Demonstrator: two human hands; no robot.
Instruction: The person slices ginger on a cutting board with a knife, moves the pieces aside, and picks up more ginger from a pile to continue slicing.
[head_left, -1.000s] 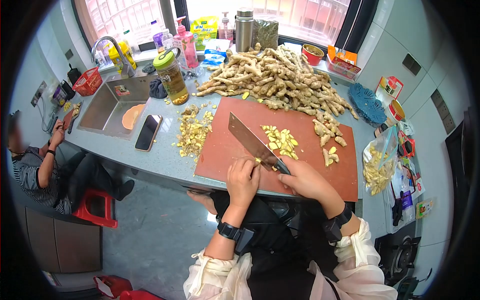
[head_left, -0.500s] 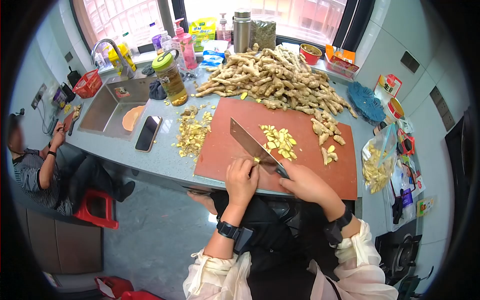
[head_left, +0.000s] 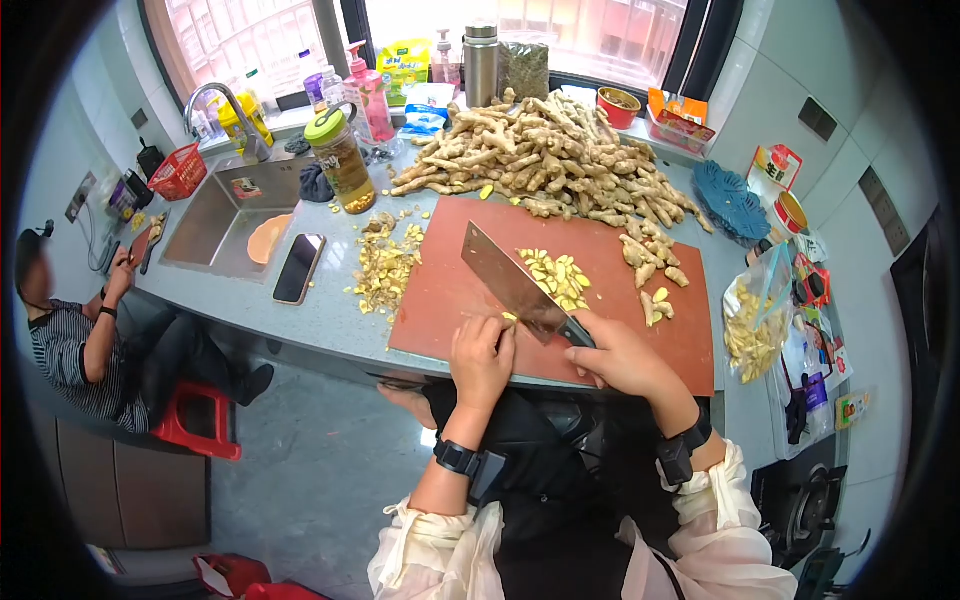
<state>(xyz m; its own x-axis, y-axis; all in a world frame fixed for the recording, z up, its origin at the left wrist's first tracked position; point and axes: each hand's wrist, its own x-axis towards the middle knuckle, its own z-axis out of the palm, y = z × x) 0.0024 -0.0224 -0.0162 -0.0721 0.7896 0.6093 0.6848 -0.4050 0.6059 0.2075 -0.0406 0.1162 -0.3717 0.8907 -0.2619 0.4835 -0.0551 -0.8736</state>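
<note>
A small yellowish piece of ginger (head_left: 509, 319) is pinned under the curled fingertips (head_left: 497, 330) of the left hand (head_left: 482, 362), at the near edge of the red cutting board (head_left: 450, 290). The fingers are bent and pressed close together, knuckles turned toward the blade; only a pale sliver of the piece shows past them, so its own long axis cannot be told. The right hand (head_left: 622, 358) is wrapped shut around the dark handle of a cleaver (head_left: 515, 283), with the fingers folded tightly about it. The cleaver is broad, rectangular and grey. Its long axis is laid on a diagonal, running from the handle at the lower right up and away to the far left corner of the blade. The blade is tilted, its heel end being held just beside the pinned piece and the left fingertips. A black band is worn on each wrist.

Further out on the board, a loose heap of cut slices (head_left: 556, 276) is seen just behind the blade, and several short peeled knobs (head_left: 652, 285) lie toward the right side. Beyond the board's far edge a large pile of whole ginger roots (head_left: 545, 160) is spread on the grey counter (head_left: 320, 310). Left of the board, a scatter of peelings (head_left: 385, 265) and a dark phone (head_left: 299, 267) lie on the counter beside the sink (head_left: 225, 215). A seated person (head_left: 85, 345) is seen at the far left.
</note>
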